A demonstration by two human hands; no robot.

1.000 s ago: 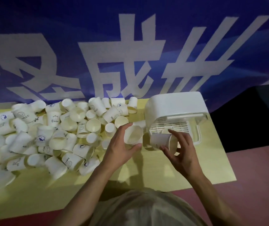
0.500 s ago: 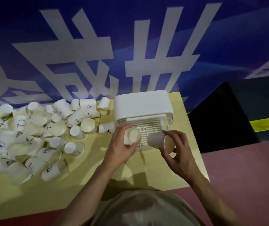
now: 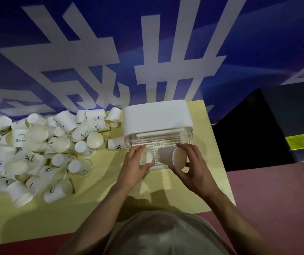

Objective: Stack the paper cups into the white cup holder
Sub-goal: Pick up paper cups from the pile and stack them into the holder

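White plastic cup holder sits at the table's far right, its grille tray showing no cups yet. Your right hand pinches a sideways cup; your left hand curls round another cup. Seat both upright (rims level). Loose cup pile waits left.

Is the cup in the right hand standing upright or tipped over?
Tipped on its side: the cup in the right hand shows its open mouth facing the camera.
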